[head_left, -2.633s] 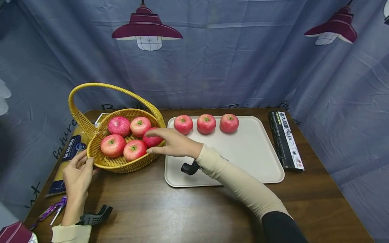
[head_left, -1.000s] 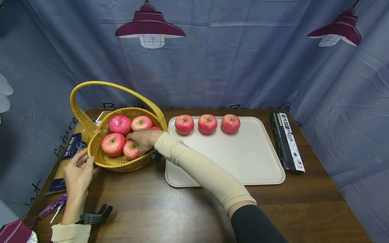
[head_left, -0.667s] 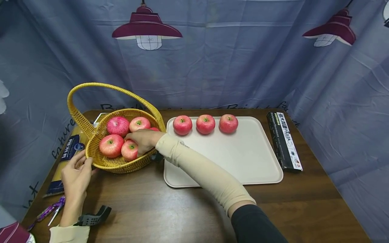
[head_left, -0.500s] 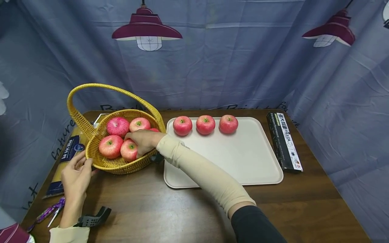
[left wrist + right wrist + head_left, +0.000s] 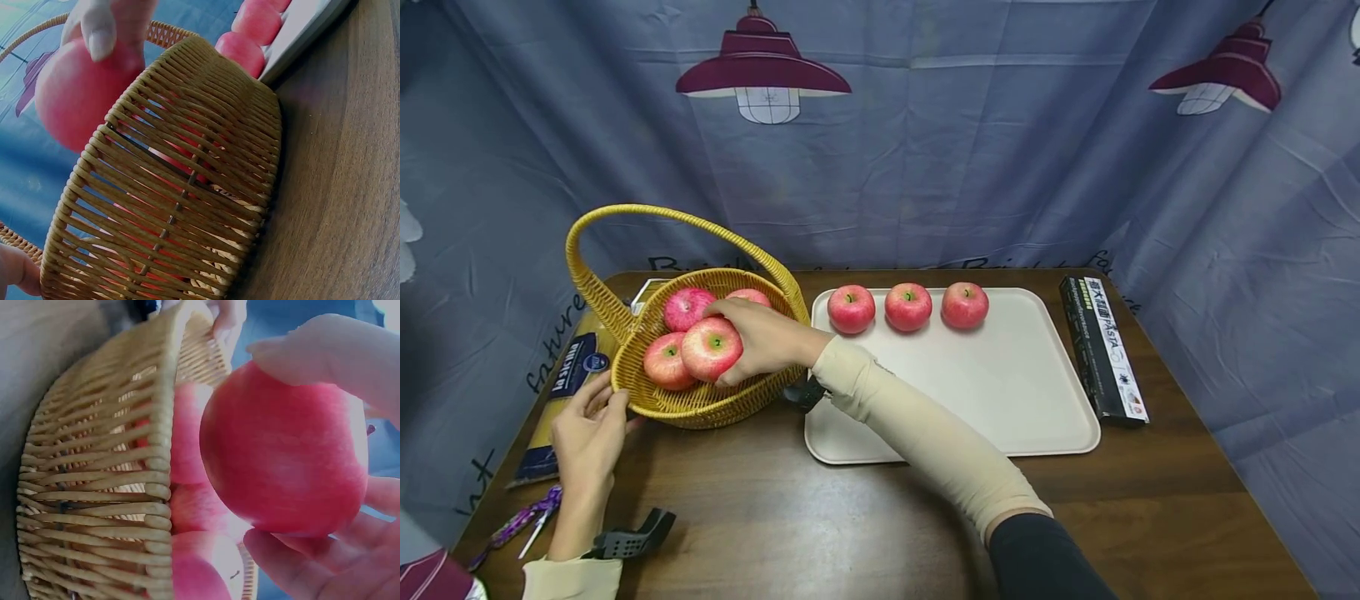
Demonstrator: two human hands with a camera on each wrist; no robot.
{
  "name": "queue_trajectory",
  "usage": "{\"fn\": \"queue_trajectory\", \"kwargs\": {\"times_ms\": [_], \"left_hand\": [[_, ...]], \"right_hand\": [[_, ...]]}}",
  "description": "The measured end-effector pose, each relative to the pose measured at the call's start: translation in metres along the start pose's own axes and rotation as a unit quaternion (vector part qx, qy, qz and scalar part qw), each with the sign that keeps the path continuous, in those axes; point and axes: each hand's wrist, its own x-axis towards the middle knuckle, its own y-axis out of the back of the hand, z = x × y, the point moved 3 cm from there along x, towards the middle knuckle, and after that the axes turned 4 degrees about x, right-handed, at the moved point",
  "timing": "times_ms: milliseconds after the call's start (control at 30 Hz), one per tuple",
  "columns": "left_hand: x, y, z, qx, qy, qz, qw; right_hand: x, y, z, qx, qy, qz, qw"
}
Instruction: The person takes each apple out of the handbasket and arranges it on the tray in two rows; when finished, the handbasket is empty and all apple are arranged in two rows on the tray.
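Observation:
My right hand [image 5: 767, 337] grips a red apple [image 5: 712, 348], fingers and thumb around its sides. In the right wrist view this apple [image 5: 284, 450] is raised beside the rim of the yellow wicker basket [image 5: 94, 475]. More apples lie in the basket, among them a deep pink one [image 5: 687, 307] at the back and a paler one [image 5: 667, 364] at the left; my right hand partly covers others. At the basket's [image 5: 730, 412] left rim, my left hand [image 5: 587, 433] pinches the edge between thumb and fingers.
A white tray [image 5: 970, 400] right of the basket bears three apples [image 5: 908, 307] along its far edge. Beyond it lies a black pasta box [image 5: 1105, 350]. A pasta bag [image 5: 561, 392] and a purple-wrapped item [image 5: 520, 521] lie at the left of the wooden table [image 5: 820, 533].
My right hand reached down among the apples, took hold of the front one and lifted it up and slightly left. My left hand stays at the basket's rim; the tray's apples have not moved.

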Motion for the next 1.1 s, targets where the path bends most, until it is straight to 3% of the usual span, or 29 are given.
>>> {"fn": "queue_trajectory", "kwargs": {"times_ms": [367, 633, 733, 867, 1100], "left_hand": [[-0.001, 0.002, 0.0, 0.004, 0.002, 0.005, 1.0], [-0.001, 0.001, 0.001, -0.061, -0.003, 0.002, 0.9981], [-0.001, 0.0, 0.001, -0.044, -0.008, 0.0, 0.999], [-0.002, 0.001, 0.0, -0.032, -0.006, -0.003, 0.9995], [-0.002, 0.001, 0.0, -0.064, 0.002, -0.01, 0.9979]], "right_hand": [[-0.06, 0.018, -0.002, 0.054, 0.033, 0.052, 0.997], [-0.12, 0.033, 0.01, 0.127, 0.068, 0.071, 0.987], [-0.146, 0.039, 0.026, 0.151, 0.043, 0.087, 0.984], [-0.181, 0.047, 0.056, 0.19, -0.021, 0.114, 0.975], [-0.241, 0.064, 0.104, 0.218, -0.129, 0.178, 0.951]]}}
